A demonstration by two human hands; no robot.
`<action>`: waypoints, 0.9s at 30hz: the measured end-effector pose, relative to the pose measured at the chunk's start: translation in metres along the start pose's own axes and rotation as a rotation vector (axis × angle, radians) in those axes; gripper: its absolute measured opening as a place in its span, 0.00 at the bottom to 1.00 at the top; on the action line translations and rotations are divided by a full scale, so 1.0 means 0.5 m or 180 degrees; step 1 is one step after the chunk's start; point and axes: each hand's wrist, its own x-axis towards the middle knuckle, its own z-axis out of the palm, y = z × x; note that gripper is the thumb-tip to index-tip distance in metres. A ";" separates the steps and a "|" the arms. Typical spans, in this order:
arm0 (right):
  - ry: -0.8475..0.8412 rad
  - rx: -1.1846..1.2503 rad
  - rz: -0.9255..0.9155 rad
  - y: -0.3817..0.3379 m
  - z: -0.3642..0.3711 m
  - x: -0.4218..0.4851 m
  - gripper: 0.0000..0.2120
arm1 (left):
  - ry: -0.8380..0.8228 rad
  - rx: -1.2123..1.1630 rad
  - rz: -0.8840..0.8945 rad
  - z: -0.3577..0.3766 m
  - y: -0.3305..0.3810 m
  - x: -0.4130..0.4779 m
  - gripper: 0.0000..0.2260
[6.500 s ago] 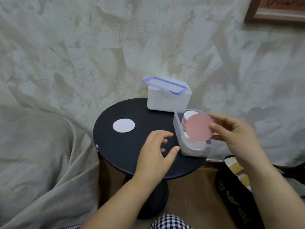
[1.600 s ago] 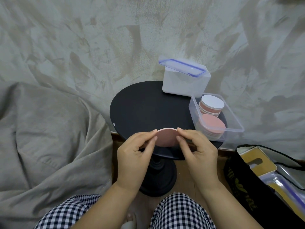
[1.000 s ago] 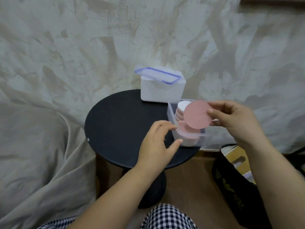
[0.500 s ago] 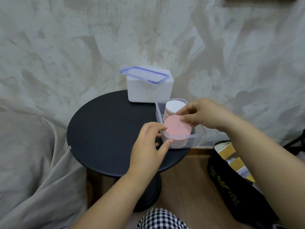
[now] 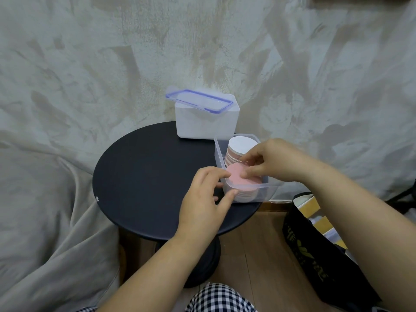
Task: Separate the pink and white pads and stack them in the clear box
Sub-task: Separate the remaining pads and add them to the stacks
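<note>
Surface: round black table (image 5: 146, 176), wooden floor (image 5: 258, 244) beneath.
Room: creased grey cloth (image 5: 90, 64) behind.
Clear box (image 5: 265, 190): table's right edge; white-topped stack (image 5: 240, 145) far, pink pad (image 5: 234, 176) topping near stack.
Left hand (image 5: 202, 199): grasps box's near-left corner.
Right hand (image 5: 276, 161): fingertips on pink pad; grip indeterminate.

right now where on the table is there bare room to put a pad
Bare: left and middle of the black table, from its left rim to the left hand and back to the white box. Crowded: the right edge, with clear box, pink pad, right hand.
</note>
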 end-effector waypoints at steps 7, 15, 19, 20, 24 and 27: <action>-0.0034 -0.0405 -0.0147 -0.015 -0.001 -0.008 0.16 | 0.0008 0.0018 0.0051 0.000 -0.001 -0.002 0.13; 0.1321 0.1248 -0.0193 0.038 0.018 -0.050 0.13 | 0.0110 0.0538 0.0604 0.005 -0.001 -0.003 0.12; 0.1431 0.1993 0.0330 0.055 0.068 -0.065 0.21 | -0.0060 0.0748 0.0727 0.009 0.002 -0.013 0.12; 0.1303 0.2263 0.0439 0.055 0.080 -0.068 0.23 | -0.0065 0.0758 0.0725 0.008 0.002 -0.015 0.12; 0.1063 0.2895 0.0478 0.029 0.107 -0.086 0.25 | -0.0053 0.0901 0.0731 -0.007 0.001 -0.017 0.13; 0.1150 0.3089 0.0287 -0.007 0.120 -0.104 0.21 | 0.0079 0.0944 0.0581 -0.036 -0.009 -0.020 0.14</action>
